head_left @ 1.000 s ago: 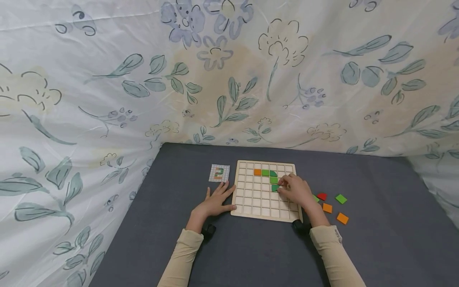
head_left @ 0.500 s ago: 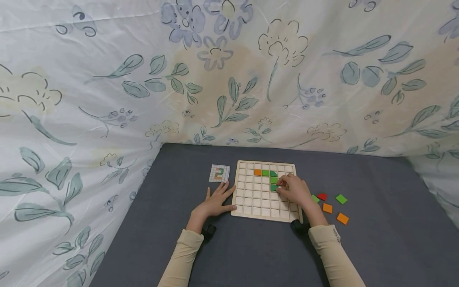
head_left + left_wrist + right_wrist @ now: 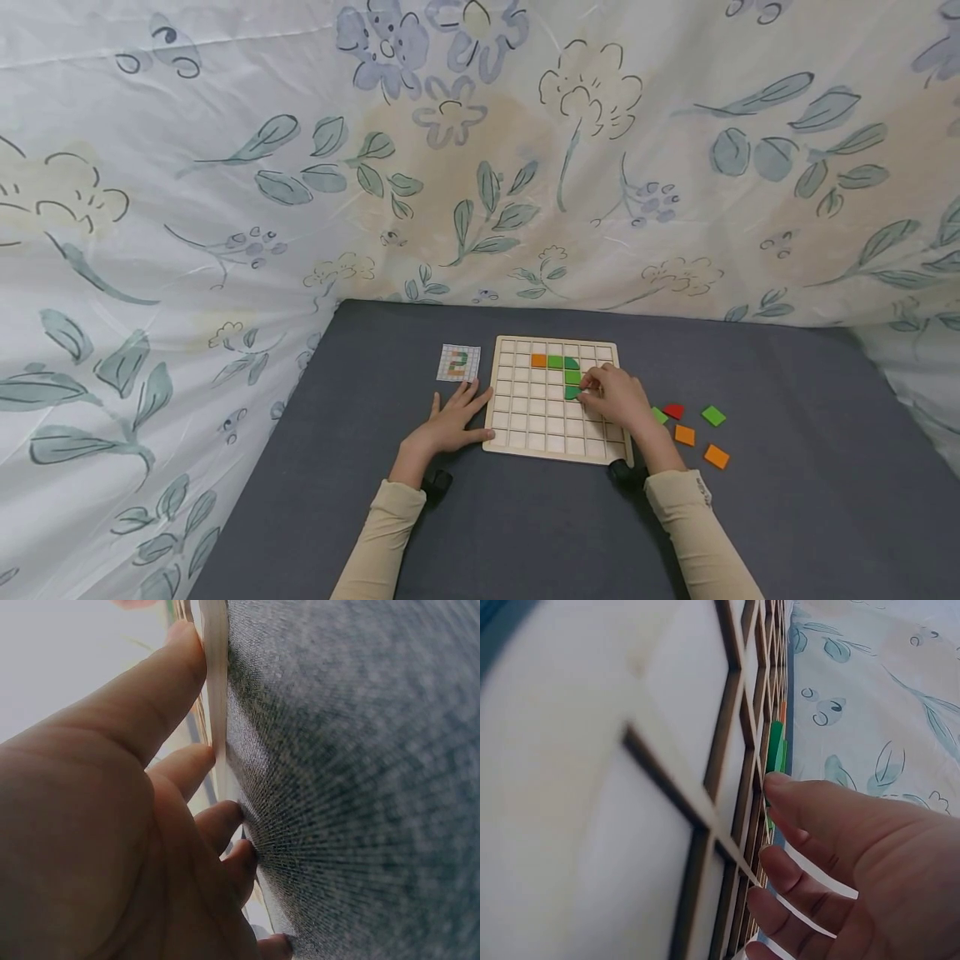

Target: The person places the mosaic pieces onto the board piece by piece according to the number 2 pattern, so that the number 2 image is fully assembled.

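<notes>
Dark-green tile [image 3: 572, 392] shifted left, apart from board's edges [image 3: 557, 338].

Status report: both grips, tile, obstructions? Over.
Left grip against board. Right grip on lower dark green tile. Loose tiles right of board, nothing visibly blocking.

Pale wooden grid board [image 3: 518, 405] (clock centre): bare cells from 6 to 9 o'clock.
Dark-grey cloth tabletop [image 3: 536, 533]: open at 6, between beige-sleeved forearms [image 3: 697, 529].
Bare left hand [image 3: 446, 423]: blocks the edge at 8 to 9.
Bare right hand [image 3: 619, 395]: bars 3.
Flat red, green and orange tiles [image 3: 716, 457]: scattered at 3 to 4.
</notes>
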The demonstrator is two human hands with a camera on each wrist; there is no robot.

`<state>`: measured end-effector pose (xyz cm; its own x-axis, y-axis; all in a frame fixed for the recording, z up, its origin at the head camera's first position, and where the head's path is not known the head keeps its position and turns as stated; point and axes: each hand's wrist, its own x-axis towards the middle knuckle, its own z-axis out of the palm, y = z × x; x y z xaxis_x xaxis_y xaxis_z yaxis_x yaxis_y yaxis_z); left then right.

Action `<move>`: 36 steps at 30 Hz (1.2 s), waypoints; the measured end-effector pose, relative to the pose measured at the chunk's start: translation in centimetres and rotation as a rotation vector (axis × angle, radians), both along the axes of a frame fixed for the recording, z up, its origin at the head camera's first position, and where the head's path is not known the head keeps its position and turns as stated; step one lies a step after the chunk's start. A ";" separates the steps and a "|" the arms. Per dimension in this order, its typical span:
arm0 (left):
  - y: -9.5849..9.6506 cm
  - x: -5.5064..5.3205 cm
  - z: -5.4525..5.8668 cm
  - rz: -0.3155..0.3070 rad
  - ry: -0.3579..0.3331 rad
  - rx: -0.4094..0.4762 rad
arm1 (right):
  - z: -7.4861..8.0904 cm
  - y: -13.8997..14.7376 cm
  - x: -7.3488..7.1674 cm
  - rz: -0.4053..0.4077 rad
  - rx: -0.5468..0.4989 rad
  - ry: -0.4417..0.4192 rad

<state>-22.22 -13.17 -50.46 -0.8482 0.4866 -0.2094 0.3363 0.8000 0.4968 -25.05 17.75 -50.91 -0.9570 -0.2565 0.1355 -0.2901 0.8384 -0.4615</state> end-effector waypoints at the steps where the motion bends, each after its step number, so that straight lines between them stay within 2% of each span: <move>1: 0.0 0.0 0.0 -0.001 0.001 0.002 | 0.0 0.0 0.0 0.002 -0.004 0.001; 15: -0.1 0.1 0.1 0.001 -0.007 0.003 | -0.2 0.4 -0.1 0.062 -0.042 0.010; 36: -0.1 -0.1 -0.2 -0.004 0.006 -0.003 | 0.1 -0.4 -0.5 0.121 -0.006 0.032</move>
<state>-22.32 -13.31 -50.70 -0.8473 0.4895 -0.2059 0.3424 0.7999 0.4929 -25.53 17.37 -50.78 -0.9143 -0.3685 0.1679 -0.4035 0.7936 -0.4554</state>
